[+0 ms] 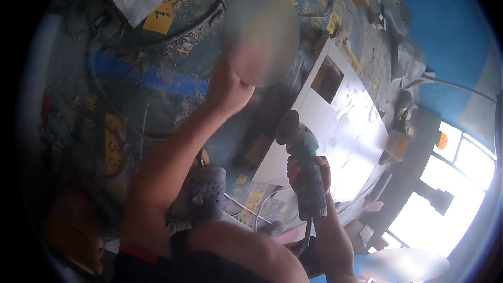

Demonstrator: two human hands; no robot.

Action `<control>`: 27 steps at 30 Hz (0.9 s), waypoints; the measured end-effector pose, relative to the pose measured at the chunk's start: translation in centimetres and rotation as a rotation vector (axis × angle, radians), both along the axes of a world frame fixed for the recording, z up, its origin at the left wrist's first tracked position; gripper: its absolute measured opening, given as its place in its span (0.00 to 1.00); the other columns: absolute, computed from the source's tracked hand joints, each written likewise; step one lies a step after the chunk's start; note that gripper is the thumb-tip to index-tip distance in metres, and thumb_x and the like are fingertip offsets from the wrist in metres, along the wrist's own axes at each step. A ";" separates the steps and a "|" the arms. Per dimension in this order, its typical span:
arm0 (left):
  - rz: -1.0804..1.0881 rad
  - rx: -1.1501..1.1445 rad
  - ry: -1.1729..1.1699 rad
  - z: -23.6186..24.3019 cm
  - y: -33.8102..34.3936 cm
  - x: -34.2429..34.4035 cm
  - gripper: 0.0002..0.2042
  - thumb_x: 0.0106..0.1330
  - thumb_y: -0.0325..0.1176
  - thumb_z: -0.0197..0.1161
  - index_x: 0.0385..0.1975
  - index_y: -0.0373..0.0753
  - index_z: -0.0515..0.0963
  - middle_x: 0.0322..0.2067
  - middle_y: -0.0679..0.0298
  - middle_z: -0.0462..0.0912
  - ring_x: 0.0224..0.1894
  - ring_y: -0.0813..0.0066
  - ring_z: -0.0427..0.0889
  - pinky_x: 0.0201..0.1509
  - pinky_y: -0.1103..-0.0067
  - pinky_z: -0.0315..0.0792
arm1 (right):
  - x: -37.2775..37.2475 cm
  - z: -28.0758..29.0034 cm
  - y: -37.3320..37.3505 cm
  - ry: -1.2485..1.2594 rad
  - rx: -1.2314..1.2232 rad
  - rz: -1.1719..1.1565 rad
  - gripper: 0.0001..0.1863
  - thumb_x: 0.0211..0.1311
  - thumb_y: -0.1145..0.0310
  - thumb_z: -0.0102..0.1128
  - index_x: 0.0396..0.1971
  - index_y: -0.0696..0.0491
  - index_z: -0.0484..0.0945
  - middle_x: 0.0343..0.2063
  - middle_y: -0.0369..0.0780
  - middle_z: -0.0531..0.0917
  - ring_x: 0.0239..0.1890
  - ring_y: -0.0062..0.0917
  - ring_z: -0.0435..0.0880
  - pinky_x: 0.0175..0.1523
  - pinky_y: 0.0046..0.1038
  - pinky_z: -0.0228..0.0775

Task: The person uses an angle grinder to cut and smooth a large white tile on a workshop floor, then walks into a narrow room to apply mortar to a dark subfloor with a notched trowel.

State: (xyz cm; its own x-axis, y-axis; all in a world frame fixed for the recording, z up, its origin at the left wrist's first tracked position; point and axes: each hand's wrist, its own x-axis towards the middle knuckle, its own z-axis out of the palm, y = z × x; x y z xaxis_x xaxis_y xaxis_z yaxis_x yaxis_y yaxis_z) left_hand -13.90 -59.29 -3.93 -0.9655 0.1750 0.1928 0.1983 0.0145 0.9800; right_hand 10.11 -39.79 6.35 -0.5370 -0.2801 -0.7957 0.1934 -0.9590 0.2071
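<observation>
Right hand [309, 170] fist-wrapped round angle grinder [304, 157] at white slab [340, 120]; rect cutout [328, 78] done, rest uncut; left hand [228, 91] raised, grip unclear.

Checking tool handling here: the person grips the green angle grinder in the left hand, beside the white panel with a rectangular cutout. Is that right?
Not quite. The right hand grips the green angle grinder, as the head view shows; the left hand is raised away from it. The grinder is beside the white panel with a rectangular cutout.

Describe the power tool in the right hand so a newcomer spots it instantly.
Start at the large white panel with a rectangular cutout. At its near edge the right hand grips an angle grinder: teal body, dark round disc, the only corded tool held.
</observation>
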 end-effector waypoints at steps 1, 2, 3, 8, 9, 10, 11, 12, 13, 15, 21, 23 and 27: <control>-0.121 0.043 -0.185 2.3 -1.1 1.7 0.11 0.74 0.38 0.60 0.39 0.34 0.79 0.33 0.59 0.84 0.38 0.70 0.83 0.46 0.74 0.75 | 0.6 0.2 -0.2 -0.021 -0.002 -0.021 0.28 0.55 0.59 0.66 0.50 0.60 0.68 0.40 0.43 0.75 0.43 0.30 0.81 0.54 0.33 0.77; -0.238 0.076 -0.368 4.4 -2.5 3.4 0.12 0.74 0.38 0.61 0.34 0.35 0.80 0.27 0.63 0.84 0.33 0.75 0.83 0.42 0.76 0.75 | 1.2 0.2 -0.6 -0.039 -0.012 -0.038 0.28 0.55 0.58 0.66 0.50 0.60 0.68 0.40 0.43 0.75 0.43 0.30 0.81 0.53 0.33 0.77; -0.395 0.052 -0.471 5.0 -3.6 5.1 0.12 0.73 0.38 0.61 0.32 0.36 0.80 0.25 0.65 0.83 0.32 0.78 0.81 0.40 0.76 0.74 | 1.6 0.6 -1.1 -0.030 0.016 -0.017 0.29 0.55 0.57 0.66 0.50 0.60 0.68 0.40 0.43 0.75 0.43 0.30 0.81 0.52 0.33 0.78; -1.187 -0.055 -0.873 7.9 -7.2 12.6 0.18 0.73 0.47 0.60 0.32 0.37 0.82 0.27 0.62 0.83 0.33 0.76 0.81 0.41 0.73 0.74 | 3.6 1.0 -2.7 -0.031 0.076 0.023 0.31 0.55 0.52 0.65 0.50 0.60 0.68 0.39 0.43 0.75 0.40 0.30 0.81 0.47 0.33 0.79; -1.345 -0.015 -0.919 7.3 -7.2 14.5 0.18 0.74 0.48 0.58 0.36 0.37 0.83 0.31 0.62 0.85 0.37 0.74 0.82 0.45 0.73 0.74 | 4.0 1.0 -3.0 -0.046 0.086 0.038 0.31 0.56 0.51 0.64 0.49 0.60 0.69 0.38 0.43 0.76 0.39 0.30 0.81 0.46 0.32 0.79; -1.493 0.023 -0.969 6.1 -7.3 16.6 0.19 0.75 0.49 0.56 0.40 0.37 0.83 0.35 0.62 0.86 0.41 0.72 0.83 0.50 0.73 0.75 | 4.4 1.0 -3.3 -0.060 0.088 0.058 0.31 0.56 0.50 0.64 0.48 0.61 0.69 0.37 0.43 0.76 0.38 0.30 0.81 0.45 0.32 0.79; -1.560 0.041 -0.980 5.4 -7.1 18.4 0.19 0.76 0.49 0.55 0.42 0.37 0.82 0.38 0.61 0.86 0.43 0.72 0.83 0.52 0.73 0.74 | 4.8 1.0 -3.5 -0.075 0.095 0.079 0.31 0.56 0.49 0.63 0.47 0.61 0.69 0.36 0.43 0.76 0.37 0.30 0.81 0.44 0.31 0.79; -1.633 0.062 -0.986 4.7 -6.7 20.1 0.20 0.76 0.49 0.54 0.44 0.37 0.82 0.41 0.60 0.85 0.45 0.72 0.82 0.53 0.73 0.74 | 5.3 0.9 -3.6 -0.056 0.129 0.118 0.31 0.55 0.48 0.63 0.46 0.61 0.70 0.35 0.44 0.77 0.36 0.30 0.81 0.44 0.31 0.79; -1.700 0.084 -0.994 4.1 -6.3 21.3 0.20 0.77 0.49 0.53 0.47 0.36 0.81 0.44 0.60 0.85 0.48 0.72 0.82 0.55 0.74 0.74 | 5.7 0.9 -3.8 -0.036 0.160 0.161 0.31 0.55 0.47 0.62 0.45 0.61 0.71 0.35 0.44 0.77 0.35 0.30 0.81 0.43 0.30 0.79; -1.736 0.205 -1.052 3.2 -5.3 23.1 0.22 0.78 0.50 0.50 0.51 0.37 0.78 0.47 0.61 0.83 0.49 0.72 0.81 0.56 0.74 0.74 | 6.3 0.9 -4.2 -0.042 0.131 0.165 0.32 0.55 0.46 0.62 0.44 0.62 0.72 0.33 0.44 0.78 0.34 0.31 0.82 0.43 0.30 0.79; -1.673 0.357 -1.306 4.7 -4.3 23.1 0.25 0.80 0.54 0.44 0.55 0.37 0.75 0.49 0.62 0.81 0.51 0.72 0.79 0.59 0.73 0.72 | 7.2 1.4 -4.7 -0.041 0.247 0.261 0.34 0.54 0.46 0.61 0.47 0.64 0.72 0.35 0.45 0.80 0.36 0.32 0.84 0.43 0.30 0.80; -1.660 0.343 -1.277 5.3 -4.2 22.9 0.26 0.80 0.55 0.44 0.54 0.37 0.76 0.48 0.62 0.81 0.51 0.72 0.79 0.60 0.73 0.72 | 7.2 1.4 -4.9 -0.042 0.187 0.202 0.35 0.54 0.46 0.61 0.48 0.64 0.72 0.35 0.45 0.81 0.37 0.32 0.84 0.43 0.31 0.81; -1.663 0.336 -1.253 5.4 -3.6 23.0 0.27 0.79 0.56 0.44 0.52 0.36 0.78 0.46 0.62 0.82 0.51 0.72 0.79 0.61 0.73 0.71 | 6.7 2.2 -4.6 -0.080 0.099 0.143 0.32 0.56 0.50 0.63 0.50 0.63 0.70 0.38 0.44 0.79 0.38 0.31 0.83 0.46 0.31 0.82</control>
